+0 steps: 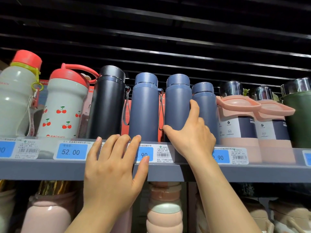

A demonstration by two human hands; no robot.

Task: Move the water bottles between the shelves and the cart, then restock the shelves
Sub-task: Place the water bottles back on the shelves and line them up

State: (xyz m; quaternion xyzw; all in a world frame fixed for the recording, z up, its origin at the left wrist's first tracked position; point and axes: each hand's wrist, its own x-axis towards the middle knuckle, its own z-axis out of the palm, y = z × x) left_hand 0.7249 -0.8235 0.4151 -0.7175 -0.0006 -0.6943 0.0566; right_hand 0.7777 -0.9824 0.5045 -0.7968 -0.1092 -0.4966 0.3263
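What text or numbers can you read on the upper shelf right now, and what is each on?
"52.00": blue price tag below the cherry bottle.
"D.KADI": base of the cherry bottle.
".90": blue tag, partly hidden by the left hand.
"2.90": blue tag beside the right hand.
"00": tag at the left edge.
Barcodes, small tag print and pink bottle labels: too small to read.

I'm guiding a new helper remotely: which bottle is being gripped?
On the upper shelf, find the three blue bottles right of the black bottle. It's the middle blue bottle, the one the right hand wraps.
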